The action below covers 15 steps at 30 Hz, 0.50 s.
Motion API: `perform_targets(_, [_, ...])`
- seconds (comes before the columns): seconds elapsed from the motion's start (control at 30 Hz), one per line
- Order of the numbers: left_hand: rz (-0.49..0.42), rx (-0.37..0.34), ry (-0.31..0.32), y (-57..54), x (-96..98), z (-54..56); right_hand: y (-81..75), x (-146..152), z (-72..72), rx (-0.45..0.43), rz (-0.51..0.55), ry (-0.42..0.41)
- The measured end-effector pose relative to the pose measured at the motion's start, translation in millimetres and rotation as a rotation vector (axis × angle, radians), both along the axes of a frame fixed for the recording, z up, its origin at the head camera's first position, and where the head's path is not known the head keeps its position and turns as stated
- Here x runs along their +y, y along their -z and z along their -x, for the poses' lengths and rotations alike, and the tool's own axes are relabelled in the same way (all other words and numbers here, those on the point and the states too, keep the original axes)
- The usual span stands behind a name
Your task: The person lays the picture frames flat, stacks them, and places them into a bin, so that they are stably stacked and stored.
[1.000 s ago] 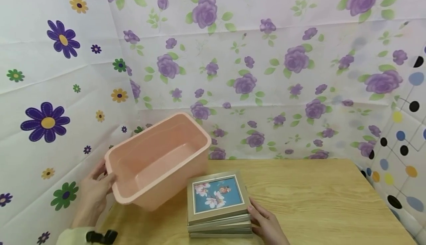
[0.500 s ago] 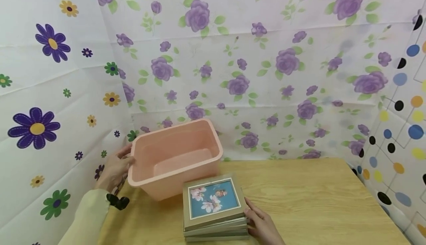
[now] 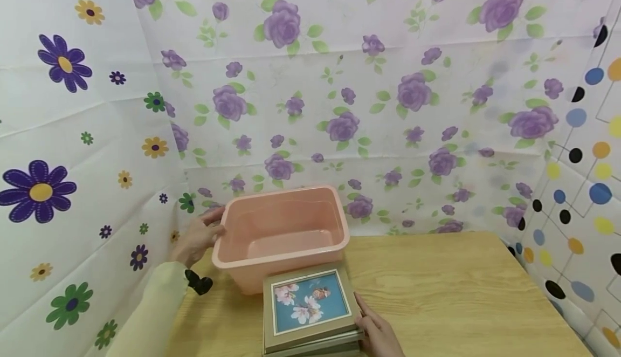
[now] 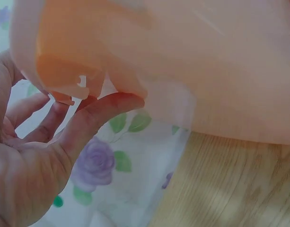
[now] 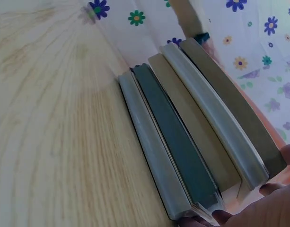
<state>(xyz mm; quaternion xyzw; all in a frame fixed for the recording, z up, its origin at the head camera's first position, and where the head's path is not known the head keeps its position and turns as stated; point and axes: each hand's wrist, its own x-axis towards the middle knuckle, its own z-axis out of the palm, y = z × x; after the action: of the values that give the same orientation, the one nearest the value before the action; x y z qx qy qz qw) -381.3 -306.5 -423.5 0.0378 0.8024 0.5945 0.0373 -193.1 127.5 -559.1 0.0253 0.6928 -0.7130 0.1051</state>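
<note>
A pale pink plastic basin (image 3: 281, 257) tilts toward the camera at the left of the table. My left hand (image 3: 196, 238) holds its left rim; in the left wrist view, the thumb of this left hand (image 4: 36, 165) lies against the basin's outer wall (image 4: 239, 104). In front of the basin is a stack of picture frames, whose top frame (image 3: 310, 303) shows pink-white blossoms on blue. My right hand (image 3: 378, 327) rests at the stack's right side. Seen from the right wrist, its fingertips touch the edges of the stacked frames (image 5: 197, 127).
The wooden table (image 3: 436, 292) extends to the right of the stack. Floral sheeting (image 3: 402, 130) hangs behind it, daisy-print sheeting (image 3: 87, 184) at the left and dotted sheeting (image 3: 582, 211) at the right. A black strap (image 3: 198, 281) sits at the left wrist.
My left hand has moved the basin to the right and turned it, so its long side now lies closer to parallel with the back edge, right behind the frames. My right hand stays at the stack.
</note>
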Motion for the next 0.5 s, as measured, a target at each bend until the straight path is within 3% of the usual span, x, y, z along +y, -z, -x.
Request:
perform_targets(0.23, [-0.007, -0.039, 0.007, 7.5, 22.9, 12.2, 3.2, -1, -4.6, 0.031, 0.038, 0.004])
perform_targets(0.5, [-0.03, -0.043, 0.079, 10.4, 40.6, 22.6, 5.4, -3, -9.0, 0.049, 0.064, -0.003])
